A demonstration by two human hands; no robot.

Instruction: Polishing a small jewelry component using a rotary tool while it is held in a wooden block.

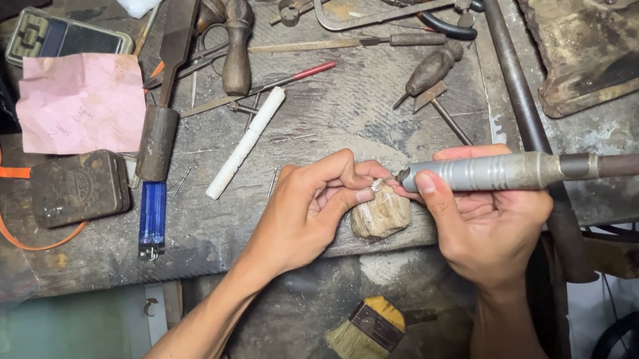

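Observation:
My left hand [313,207] pinches a tiny silvery metal piece [376,185] between thumb and fingertips, resting over a worn wooden bench peg [381,216] at the bench's front edge. My right hand [485,221] grips a grey metal rotary handpiece [495,173] lying horizontally; its tip [403,176] meets the small piece. The handpiece's dark flexible shaft [630,164] runs off to the right.
The worn workbench [344,112] holds files, pliers, a white stick [245,143], a blue lighter [152,220], a dark tin [80,188], pink paper [81,104], a small scale [67,37] and a rusty iron block [598,19]. A paintbrush [368,334] lies below the bench.

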